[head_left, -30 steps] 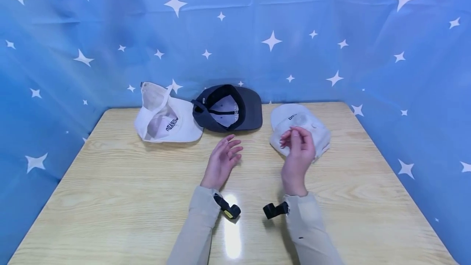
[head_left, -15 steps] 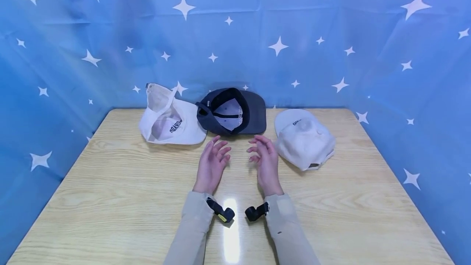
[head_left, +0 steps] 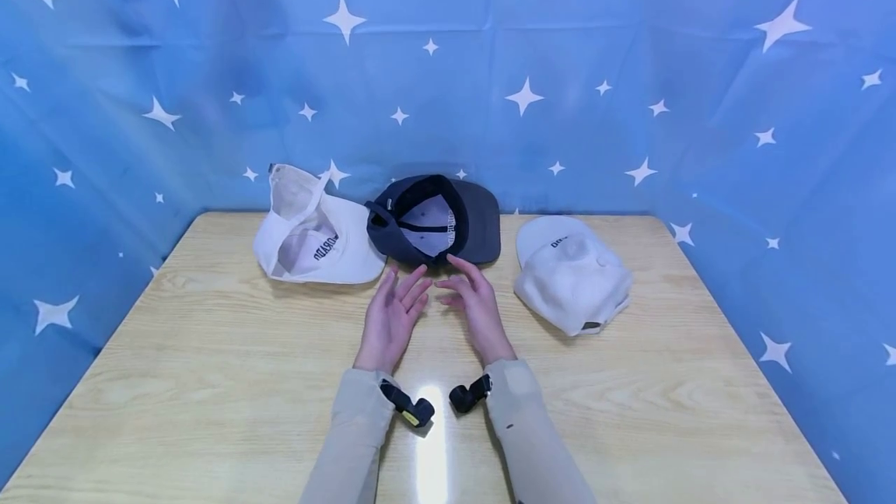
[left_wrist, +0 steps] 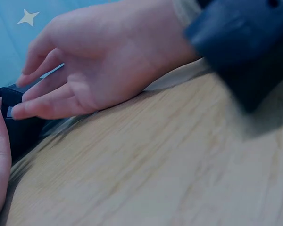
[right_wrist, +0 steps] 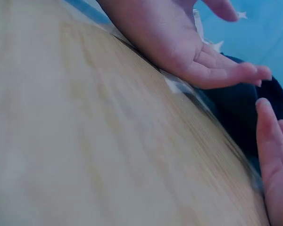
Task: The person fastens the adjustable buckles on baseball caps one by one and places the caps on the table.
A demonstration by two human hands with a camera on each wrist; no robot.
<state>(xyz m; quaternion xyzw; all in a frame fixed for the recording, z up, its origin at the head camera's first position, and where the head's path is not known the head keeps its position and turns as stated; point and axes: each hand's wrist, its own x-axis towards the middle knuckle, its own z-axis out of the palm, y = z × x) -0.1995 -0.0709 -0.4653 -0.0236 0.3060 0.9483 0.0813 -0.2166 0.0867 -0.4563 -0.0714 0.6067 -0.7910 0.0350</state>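
Both hands hover palms facing in front of a dark navy cap (head_left: 483,228), which lies upturned at the middle of the back row. The left hand (head_left: 387,327) has loosely straight fingers and holds nothing. Beside it, the right hand (head_left: 481,317) is relaxed, also with nothing in it; its index fingertip is near the dark cap's front edge, and I cannot tell if they touch. Left of the dark cap is an upturned white cap (head_left: 357,243) with dark lettering. To the right, another white cap (head_left: 577,282) sits crown up, brim toward the back.
A light wooden table (head_left: 210,379) bears all the caps near its back edge. Behind and at the sides hangs a blue curtain (head_left: 448,92) with white stars. Each wrist carries a small black camera, one of them a left wrist camera (head_left: 413,408).
The right hand has moved left, from over the right white cap to beside the left hand. The left hand has shifted slightly left. The caps keep their places on the table.
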